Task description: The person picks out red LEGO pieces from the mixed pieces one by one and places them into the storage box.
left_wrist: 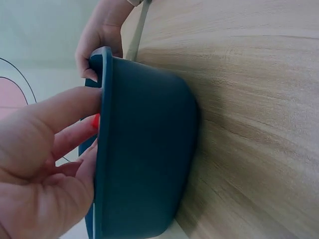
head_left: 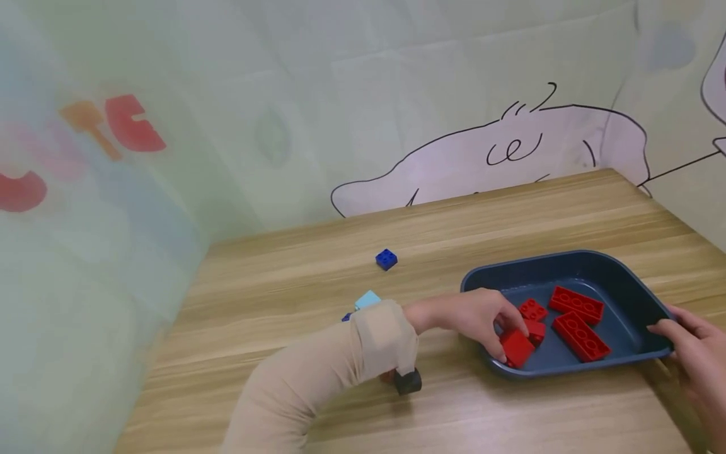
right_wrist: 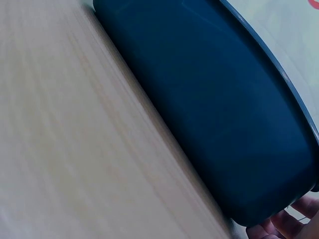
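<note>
A dark blue tray (head_left: pixel 567 364) stands on the right of the table with several red toy bricks in it. My left hand (head_left: pixel 482 315) reaches over the tray's left rim, thumb and fingers pinching a red brick (head_left: pixel 516 349) inside the near left corner. Beside that brick lie a small studded red brick (head_left: pixel 533 309) and another partly covered one. Two long red bricks (head_left: pixel 581 337) lie further right. My right hand (head_left: pixel 694 353) grips the tray's right end, thumb over the rim. In the right wrist view, its fingertips (right_wrist: pixel 281 224) show under the tray's lower corner.
A dark blue brick (head_left: pixel 386 259) sits on the wooden table (head_left: pixel 283 277) left of the tray. Nearer is a light blue brick (head_left: pixel 367 299), partly behind the left sleeve (head_left: pixel 317 372), with a bit of dark blue (head_left: pixel 346 317) next to it. A printed cloth (head_left: pixel 255 126) hangs behind the table.
</note>
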`<state>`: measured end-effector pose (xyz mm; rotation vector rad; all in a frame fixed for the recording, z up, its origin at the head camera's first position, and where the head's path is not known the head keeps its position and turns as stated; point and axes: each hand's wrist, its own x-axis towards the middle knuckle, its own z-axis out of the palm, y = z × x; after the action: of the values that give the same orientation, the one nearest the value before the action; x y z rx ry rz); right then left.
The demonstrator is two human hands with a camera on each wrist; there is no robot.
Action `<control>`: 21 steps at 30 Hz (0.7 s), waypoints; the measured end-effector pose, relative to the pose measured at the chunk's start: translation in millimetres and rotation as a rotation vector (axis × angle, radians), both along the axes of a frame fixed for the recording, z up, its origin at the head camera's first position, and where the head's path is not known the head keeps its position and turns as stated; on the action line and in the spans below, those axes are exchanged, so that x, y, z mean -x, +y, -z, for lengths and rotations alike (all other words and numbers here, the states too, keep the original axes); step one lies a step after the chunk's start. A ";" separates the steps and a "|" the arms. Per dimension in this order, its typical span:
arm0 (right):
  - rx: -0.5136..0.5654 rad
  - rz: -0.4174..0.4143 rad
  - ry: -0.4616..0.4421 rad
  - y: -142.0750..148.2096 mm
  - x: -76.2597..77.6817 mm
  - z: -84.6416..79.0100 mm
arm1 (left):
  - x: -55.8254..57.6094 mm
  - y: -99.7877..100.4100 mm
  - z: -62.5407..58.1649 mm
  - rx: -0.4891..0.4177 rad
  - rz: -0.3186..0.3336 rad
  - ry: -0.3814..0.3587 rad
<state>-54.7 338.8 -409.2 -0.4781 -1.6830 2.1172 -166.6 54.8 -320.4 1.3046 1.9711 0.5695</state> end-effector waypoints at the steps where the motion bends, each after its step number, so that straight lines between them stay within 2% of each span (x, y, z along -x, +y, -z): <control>1: 0.001 0.000 0.006 0.0 -0.3 0.2 | 0.0 1.4 0.7 0.005 0.007 0.005; 12: -0.015 0.003 -0.005 5.0 2.1 8.8 | 1.6 11.4 3.0 0.053 0.115 0.058; 21: -0.023 0.008 -0.033 3.1 0.9 6.1 | 2.7 17.5 4.8 0.097 0.159 0.067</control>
<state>-55.7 341.9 -415.3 -0.5145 -1.7191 2.0932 -169.3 72.2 -325.2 1.4203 1.9020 0.3527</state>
